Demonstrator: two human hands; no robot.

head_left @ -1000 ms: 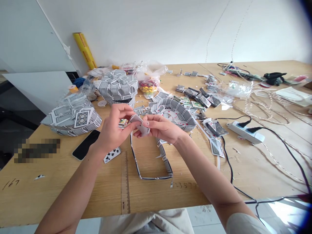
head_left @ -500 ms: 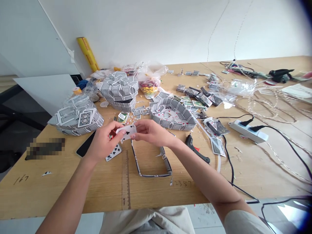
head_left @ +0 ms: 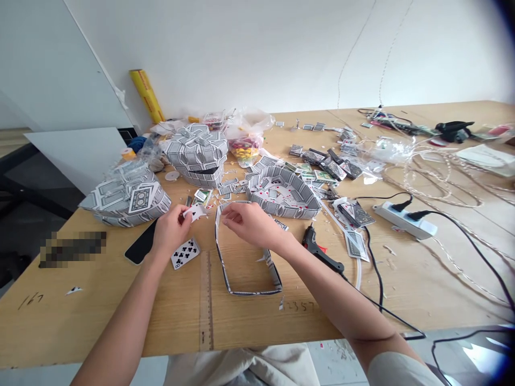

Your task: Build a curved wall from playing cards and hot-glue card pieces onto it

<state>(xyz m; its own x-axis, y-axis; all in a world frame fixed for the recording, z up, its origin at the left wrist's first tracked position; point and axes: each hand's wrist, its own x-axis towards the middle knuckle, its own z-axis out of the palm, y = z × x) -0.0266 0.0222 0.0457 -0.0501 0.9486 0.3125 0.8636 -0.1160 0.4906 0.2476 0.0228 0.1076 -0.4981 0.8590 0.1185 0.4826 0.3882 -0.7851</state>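
My left hand point(head_left: 174, 229) is closed on a small playing card point(head_left: 196, 213) showing club marks, held above the table. Over the far end of a rectangular card frame point(head_left: 224, 271) is my right hand point(head_left: 251, 221), its fingers bent and drawn together. Whatever those fingers hold, if anything, is hidden. An eight of clubs point(head_left: 185, 253) lies face up below my left hand, beside a dark phone point(head_left: 140, 242). A clear ruler point(head_left: 205, 300) runs along the left of the frame.
Right of the frame lies a glue gun point(head_left: 322, 250), near a white power strip point(head_left: 406, 220). Behind are an open card-built box point(head_left: 284, 208) and two lidded ones point(head_left: 197, 147), point(head_left: 124, 198). Coiled cords point(head_left: 434, 182) cover the right side.
My hands have come apart. The card stays in my left hand, which has drawn slightly left; my right hand has let it go and sits over the frame's far end.
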